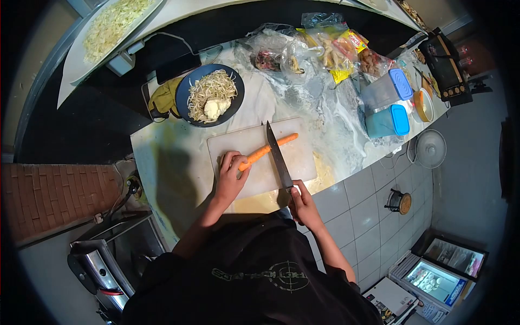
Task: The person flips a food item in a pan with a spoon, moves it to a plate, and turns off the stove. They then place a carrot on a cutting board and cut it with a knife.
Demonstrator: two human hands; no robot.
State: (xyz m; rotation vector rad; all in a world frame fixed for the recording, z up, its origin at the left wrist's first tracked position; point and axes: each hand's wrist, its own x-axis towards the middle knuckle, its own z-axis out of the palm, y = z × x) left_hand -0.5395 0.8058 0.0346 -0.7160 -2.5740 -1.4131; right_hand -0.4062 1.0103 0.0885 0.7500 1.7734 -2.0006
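An orange carrot [271, 147] lies along a white cutting board [303, 162] on the marble counter. My left hand [230, 176] holds down the carrot's near end. My right hand [301, 203] grips the handle of a long kitchen knife [277, 154]. The blade lies across the carrot near its middle, tip pointing away from me.
A dark blue plate [184, 95] of shredded vegetables sits behind the board. Plastic bags of food [319, 49] and two blue-lidded containers [387, 105] crowd the right side. A white tray [76, 67] of shredded cabbage is at far left. A small fan [429, 149] stands beyond the counter edge.
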